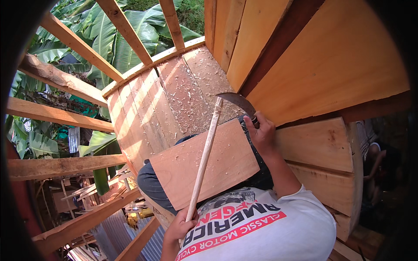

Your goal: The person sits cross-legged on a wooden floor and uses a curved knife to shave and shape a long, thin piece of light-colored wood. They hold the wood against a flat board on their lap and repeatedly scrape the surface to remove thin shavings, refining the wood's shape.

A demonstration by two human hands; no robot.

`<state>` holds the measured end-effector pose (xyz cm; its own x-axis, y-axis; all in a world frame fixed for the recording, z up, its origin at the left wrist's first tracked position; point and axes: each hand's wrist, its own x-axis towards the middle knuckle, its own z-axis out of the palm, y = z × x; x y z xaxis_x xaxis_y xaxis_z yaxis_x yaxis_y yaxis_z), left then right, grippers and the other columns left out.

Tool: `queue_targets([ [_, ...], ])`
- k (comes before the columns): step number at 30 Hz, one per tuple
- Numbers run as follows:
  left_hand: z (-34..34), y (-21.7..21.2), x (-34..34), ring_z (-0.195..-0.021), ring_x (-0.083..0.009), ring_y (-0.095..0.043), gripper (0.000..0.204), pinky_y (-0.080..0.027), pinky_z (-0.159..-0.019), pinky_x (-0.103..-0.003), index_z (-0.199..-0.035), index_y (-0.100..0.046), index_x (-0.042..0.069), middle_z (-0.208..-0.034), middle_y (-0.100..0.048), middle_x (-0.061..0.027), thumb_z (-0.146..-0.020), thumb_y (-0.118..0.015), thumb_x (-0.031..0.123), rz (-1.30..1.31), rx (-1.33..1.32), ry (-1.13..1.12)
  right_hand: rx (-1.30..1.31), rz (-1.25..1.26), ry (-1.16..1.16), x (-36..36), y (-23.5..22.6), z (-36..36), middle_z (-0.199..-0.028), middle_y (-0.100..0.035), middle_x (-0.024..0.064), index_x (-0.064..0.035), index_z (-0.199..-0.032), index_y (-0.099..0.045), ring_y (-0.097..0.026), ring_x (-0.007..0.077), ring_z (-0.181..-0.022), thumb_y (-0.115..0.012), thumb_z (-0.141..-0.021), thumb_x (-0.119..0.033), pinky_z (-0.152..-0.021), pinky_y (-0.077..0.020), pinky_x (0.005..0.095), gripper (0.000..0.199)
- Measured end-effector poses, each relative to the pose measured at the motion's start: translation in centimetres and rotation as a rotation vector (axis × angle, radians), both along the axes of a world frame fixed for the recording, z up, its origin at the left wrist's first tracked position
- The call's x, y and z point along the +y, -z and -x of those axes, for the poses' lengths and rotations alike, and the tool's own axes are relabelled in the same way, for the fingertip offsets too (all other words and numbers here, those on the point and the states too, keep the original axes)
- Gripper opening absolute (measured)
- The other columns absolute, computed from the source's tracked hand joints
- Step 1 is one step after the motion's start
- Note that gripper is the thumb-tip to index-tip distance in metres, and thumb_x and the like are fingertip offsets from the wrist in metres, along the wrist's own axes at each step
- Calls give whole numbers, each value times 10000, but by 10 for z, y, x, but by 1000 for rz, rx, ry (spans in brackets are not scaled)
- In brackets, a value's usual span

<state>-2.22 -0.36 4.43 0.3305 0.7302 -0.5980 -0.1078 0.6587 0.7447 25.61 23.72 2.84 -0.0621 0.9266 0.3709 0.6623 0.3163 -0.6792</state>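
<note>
My left hand [180, 227] is closed around the lower end of a long, pale wooden stick [203, 162], close to my shirt. The stick slants up and away across a flat wooden board [233, 152] lying over my lap. In my right hand [264, 135] is the handle of a sickle [238, 100] with a dark, curved blade. Its blade points left, with the tip at the far end of the stick; whether they touch I cannot tell. A few shavings are scattered on the board.
Wood shavings litter the plank floor [174, 102] ahead. Wooden railing bars [74, 117] run along the left, with banana leaves [135, 32] beyond them. A plank wall [322, 56] rises close on the right. Part of another person [375, 161] shows dimly at the far right.
</note>
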Motion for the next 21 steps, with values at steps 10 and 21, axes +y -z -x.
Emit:
queue_targets([
  [10, -13, 10, -11, -746, -138, -482, 302, -437, -688, -296, -1033, -513, -46, -794, -560, -108, -798, -615, 113, 1, 352, 87, -20, 535, -445, -35, -23, -1, -681, -592, 192, 5, -895, -597, -619, 354, -648, -603, -896, -253, -573, -464, 419, 258],
  [21, -15, 17, -25, -834, -110, -455, 311, -418, -758, -268, -1119, -501, -40, -861, -530, -65, -913, -555, 188, 114, 227, 115, -420, 496, -259, -54, 15, -11, -614, -609, 192, -61, -807, -584, -628, 373, -590, -560, -907, -363, -522, -495, 471, 319],
])
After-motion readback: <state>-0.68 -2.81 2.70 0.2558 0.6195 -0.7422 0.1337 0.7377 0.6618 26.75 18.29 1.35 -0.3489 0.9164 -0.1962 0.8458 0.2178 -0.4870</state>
